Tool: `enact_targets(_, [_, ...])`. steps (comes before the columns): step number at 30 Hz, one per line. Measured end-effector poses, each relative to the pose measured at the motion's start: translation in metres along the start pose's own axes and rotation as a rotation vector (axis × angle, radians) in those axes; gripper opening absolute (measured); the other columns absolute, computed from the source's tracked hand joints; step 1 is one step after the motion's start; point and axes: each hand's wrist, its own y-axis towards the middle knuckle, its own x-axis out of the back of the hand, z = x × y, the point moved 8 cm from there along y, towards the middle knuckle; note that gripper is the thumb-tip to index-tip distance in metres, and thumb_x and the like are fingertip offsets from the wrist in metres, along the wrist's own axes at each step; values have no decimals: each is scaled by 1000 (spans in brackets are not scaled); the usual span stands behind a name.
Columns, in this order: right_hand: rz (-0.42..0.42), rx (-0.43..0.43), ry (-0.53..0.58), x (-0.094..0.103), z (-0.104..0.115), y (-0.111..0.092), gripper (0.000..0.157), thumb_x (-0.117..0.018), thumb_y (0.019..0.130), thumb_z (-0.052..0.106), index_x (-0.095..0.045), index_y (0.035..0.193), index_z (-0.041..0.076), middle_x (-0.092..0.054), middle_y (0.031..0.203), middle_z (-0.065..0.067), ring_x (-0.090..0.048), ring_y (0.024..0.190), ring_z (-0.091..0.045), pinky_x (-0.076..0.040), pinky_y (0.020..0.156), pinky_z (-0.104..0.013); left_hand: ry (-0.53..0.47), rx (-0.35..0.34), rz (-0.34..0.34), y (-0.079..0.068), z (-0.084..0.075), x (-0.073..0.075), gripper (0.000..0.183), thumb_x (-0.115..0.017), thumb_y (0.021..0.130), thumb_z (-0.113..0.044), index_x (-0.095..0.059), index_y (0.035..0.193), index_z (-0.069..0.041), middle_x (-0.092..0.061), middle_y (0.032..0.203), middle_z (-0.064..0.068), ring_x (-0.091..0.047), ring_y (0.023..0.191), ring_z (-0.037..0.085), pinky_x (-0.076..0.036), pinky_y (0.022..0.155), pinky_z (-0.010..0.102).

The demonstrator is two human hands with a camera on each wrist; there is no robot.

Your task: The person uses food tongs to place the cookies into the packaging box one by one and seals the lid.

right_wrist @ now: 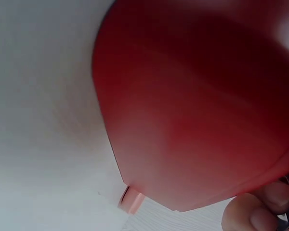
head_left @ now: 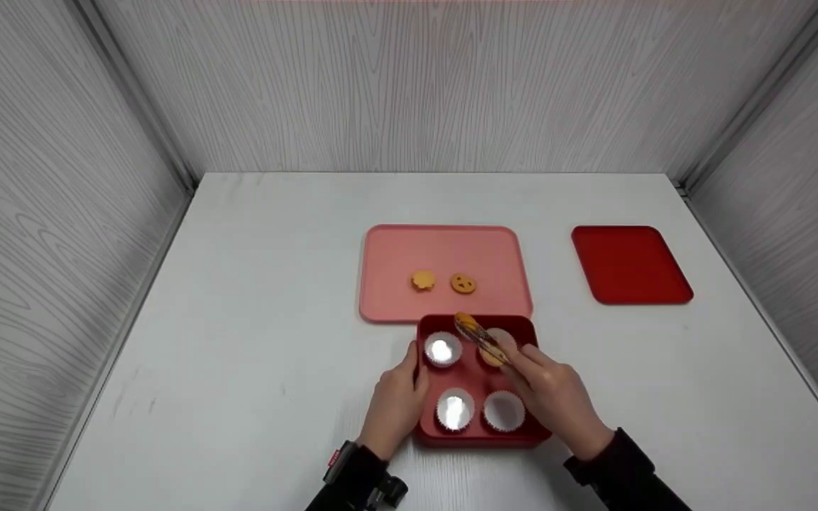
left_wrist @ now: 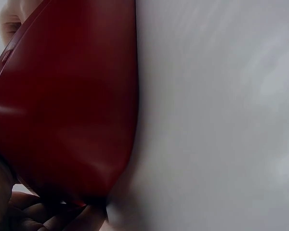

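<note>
Left grip (head_left: pixel 396 401) holds the square red box (head_left: pixel 476 441), right grip (head_left: pixel 557 392) pinches thin metal tongs (head_left: pixel 481 335) — slackening could drop the golden biscuit (head_left: pixel 464 319)

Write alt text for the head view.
A person's right hand holds tongs with a small yellow-orange piece at the tip, over a red box with white paper cups, while the left hand grips the box's left side. Behind, a pink tray bears two cookies; a red tray lies to the right.
</note>
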Motion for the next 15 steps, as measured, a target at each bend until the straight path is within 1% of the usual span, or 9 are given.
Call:
enact_targets(2, [4, 13, -11, -1, 2, 0, 54, -89, 76, 3, -71, 127, 7, -57, 80, 0, -37, 58, -5, -39, 49, -17, 7, -8, -4, 0, 0, 0, 47, -58, 101, -9, -50, 143, 11, -70, 117, 28, -71, 98, 33, -57, 82, 46])
enact_targets(6, [18, 12, 12, -4, 5, 1, 56, -89, 76, 4, -71, 129, 7, -60, 82, 0, -41, 57, -6, -42, 50, -18, 10, -7, -6, 0, 1, 0, 47, -58, 101, -9, -51, 143, 11, -70, 115, 28, -72, 96, 33, -57, 82, 46])
enact_targets(10, [34, 11, 18, -7, 7, 2, 56, -88, 78, 5, -70, 131, 7, -67, 90, -2, -49, 55, -7, -49, 53, -21, 5, -2, -6, 0, 1, 0, 47, -58, 101, -9, -51, 143, 11, -70, 117, 28, -71, 98, 35, -57, 83, 47])
enact_targets(15, [59, 14, -17, -10, 10, 4, 51, -87, 80, 9, -71, 129, 9, -71, 99, -4, -56, 54, -10, -53, 52, -26, -2, 5, -1, 0, 1, 0, 47, -58, 101, -10, -51, 143, 10, -69, 119, 28, -71, 100, 35, -57, 84, 48])
